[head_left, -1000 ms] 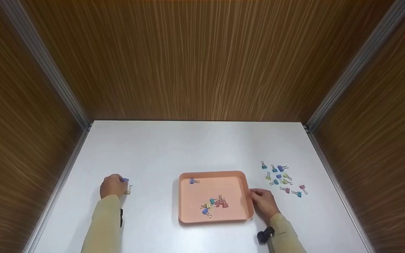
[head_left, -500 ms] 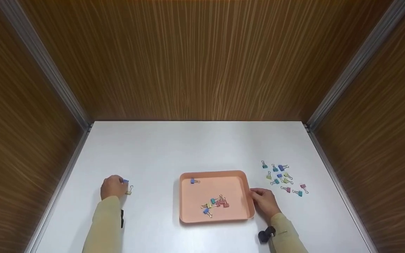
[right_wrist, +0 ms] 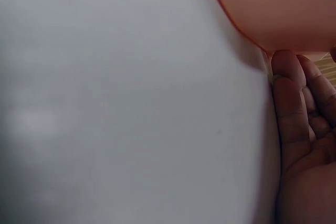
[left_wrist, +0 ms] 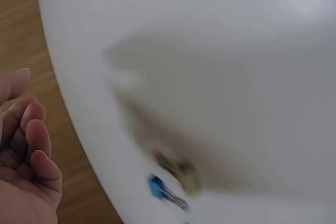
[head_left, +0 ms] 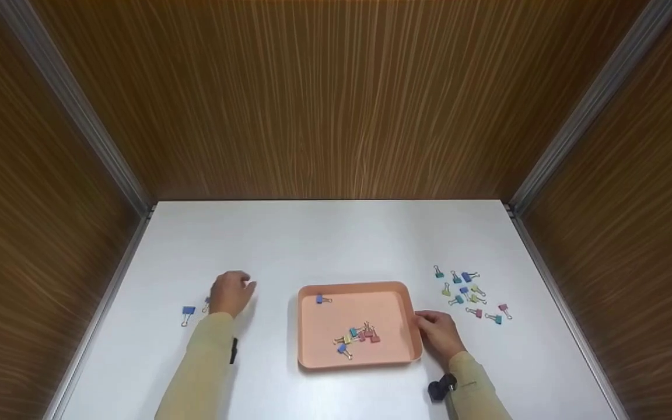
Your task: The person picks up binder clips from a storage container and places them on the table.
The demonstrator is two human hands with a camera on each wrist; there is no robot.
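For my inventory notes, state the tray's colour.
The tray is salmon pink; it shows best in the head view.

The worktop [head_left: 336, 245] held one tray [head_left: 365, 309] with seven clips [head_left: 342, 349], eleven clips toward its right edge, at least two toward its left.

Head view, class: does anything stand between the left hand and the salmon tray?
Nothing visible does: only white tabletop lies between the left hand and the salmon tray.
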